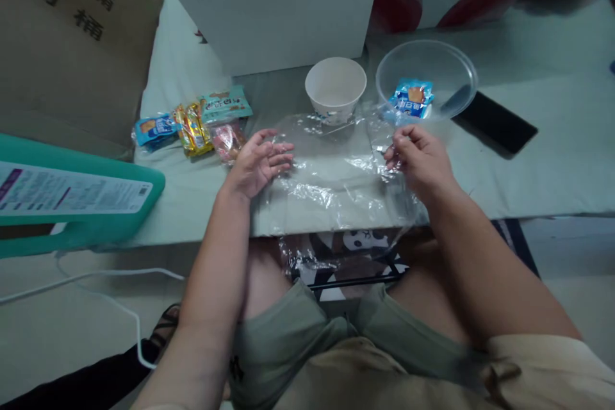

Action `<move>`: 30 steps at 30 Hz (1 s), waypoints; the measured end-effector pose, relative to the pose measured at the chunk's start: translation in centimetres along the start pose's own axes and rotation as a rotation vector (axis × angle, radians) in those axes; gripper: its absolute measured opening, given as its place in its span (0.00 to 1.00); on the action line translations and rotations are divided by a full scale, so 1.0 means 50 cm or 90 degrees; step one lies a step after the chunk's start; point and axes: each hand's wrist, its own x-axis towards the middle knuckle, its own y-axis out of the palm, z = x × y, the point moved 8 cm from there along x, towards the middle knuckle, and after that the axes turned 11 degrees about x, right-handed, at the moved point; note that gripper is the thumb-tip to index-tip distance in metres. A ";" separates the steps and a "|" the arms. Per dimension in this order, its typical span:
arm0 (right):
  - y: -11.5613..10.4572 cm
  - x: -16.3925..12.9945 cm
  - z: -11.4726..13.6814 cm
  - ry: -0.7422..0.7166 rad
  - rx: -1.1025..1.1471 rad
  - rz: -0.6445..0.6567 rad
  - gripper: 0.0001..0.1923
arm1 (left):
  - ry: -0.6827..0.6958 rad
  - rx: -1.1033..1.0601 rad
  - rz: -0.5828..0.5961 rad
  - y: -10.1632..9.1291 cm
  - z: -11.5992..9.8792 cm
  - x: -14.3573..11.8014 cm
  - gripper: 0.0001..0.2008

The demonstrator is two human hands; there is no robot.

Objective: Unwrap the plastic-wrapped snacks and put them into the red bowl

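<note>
A large, crinkled piece of clear plastic film (327, 189) lies across the front of the table, its near part hanging over the edge above my lap. I cannot tell whether it is a sheet or a bag. My right hand (420, 157) is closed in a pinch on the film's right side. At the left side, my left hand (259, 163) has its fingers spread, palm turned inward, beside or lightly against the film. Just beyond the film stands a white paper bowl (336, 83). Behind my right hand is a round clear plastic bowl (461, 54) with a blue snack packet (412, 99) in it.
Several snack packets, including gold ones (193, 130) and a green one (225, 102), lie left of my left hand. A black phone (497, 125) rests at right. Boxes (269, 6) line the back. A green jug (86, 192) stands at the left edge.
</note>
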 end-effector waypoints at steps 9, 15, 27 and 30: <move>-0.049 0.017 -0.021 -0.010 0.027 -0.086 0.21 | -0.055 0.102 -0.003 0.019 0.010 -0.005 0.12; -0.022 -0.047 -0.004 0.030 0.026 0.014 0.40 | 0.066 -0.009 -0.164 -0.017 -0.030 -0.018 0.09; -0.032 -0.058 0.054 -0.222 -0.045 -0.040 0.11 | 0.172 0.074 -0.197 -0.030 -0.055 -0.045 0.24; -0.039 -0.064 0.063 -0.224 -0.038 -0.049 0.03 | 0.265 0.101 -0.209 -0.024 -0.072 -0.061 0.20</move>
